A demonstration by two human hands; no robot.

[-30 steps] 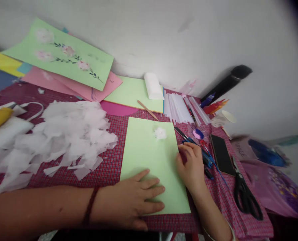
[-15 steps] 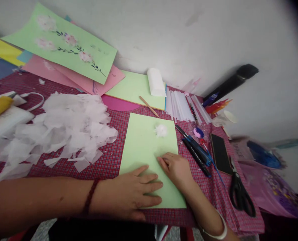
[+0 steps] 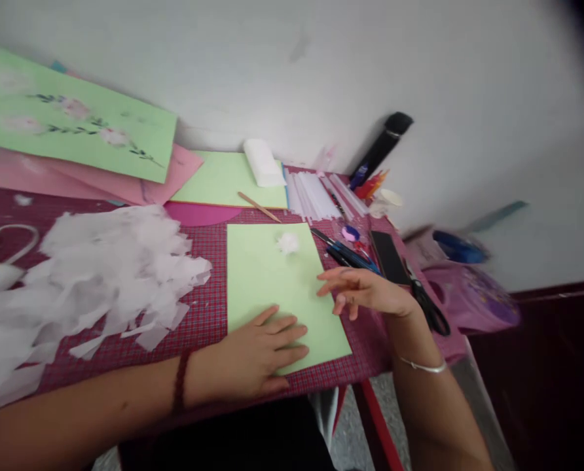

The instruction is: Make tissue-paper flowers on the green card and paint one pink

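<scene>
Lying flat with spread fingers, my left hand (image 3: 257, 356) rests on the lower left of a light green sheet (image 3: 267, 281). My right hand (image 3: 358, 292) is raised over the sheet's right edge, its fingers apart and nothing between them. A small white paper tuft (image 3: 288, 243) sits near the top of the sheet. Just right of the sheet, partly behind my right hand, are a craft knife (image 3: 328, 239) and dark pens. A big heap of white tissue pieces (image 3: 120, 261) spreads over the checked cloth to the left.
A green flower picture (image 3: 139, 127) leans on pink sheets at the back left. Along the back lie a wooden stick (image 3: 259, 207), a white roll (image 3: 264, 163) and white glue sticks (image 3: 311, 196). A dark phone (image 3: 389, 256) and black scissors (image 3: 429, 304) are at the right.
My right hand has lifted off the sheet and moved right, its fingers opening. My left hand still rests on the sheet. The camera view has turned to the right.
</scene>
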